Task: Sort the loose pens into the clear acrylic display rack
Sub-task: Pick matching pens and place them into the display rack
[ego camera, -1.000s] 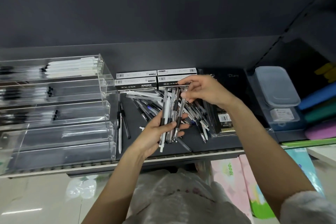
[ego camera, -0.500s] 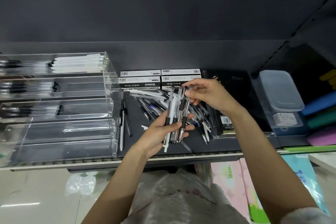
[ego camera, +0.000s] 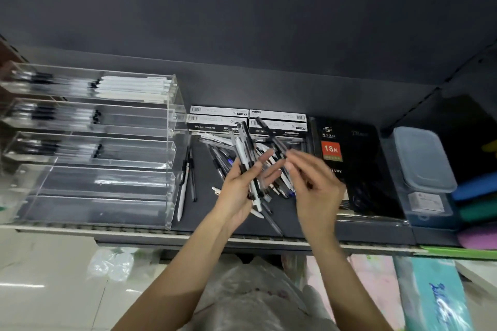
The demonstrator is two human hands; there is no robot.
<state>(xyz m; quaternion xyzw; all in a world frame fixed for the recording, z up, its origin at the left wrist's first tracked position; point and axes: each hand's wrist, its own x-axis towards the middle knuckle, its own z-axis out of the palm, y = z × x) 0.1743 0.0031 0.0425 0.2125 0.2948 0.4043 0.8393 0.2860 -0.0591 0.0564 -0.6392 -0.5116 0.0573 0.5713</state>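
At frame centre the left hand [ego camera: 239, 191] clasps a bundle of pens [ego camera: 248, 161], while the right hand [ego camera: 314, 185], blurred, pinches one dark pen [ego camera: 271, 134] just beside it. The clear acrylic rack [ego camera: 172, 126] stands at left. Pens look light, stiff and slippery, so mid-barrel seems the best place to grip.
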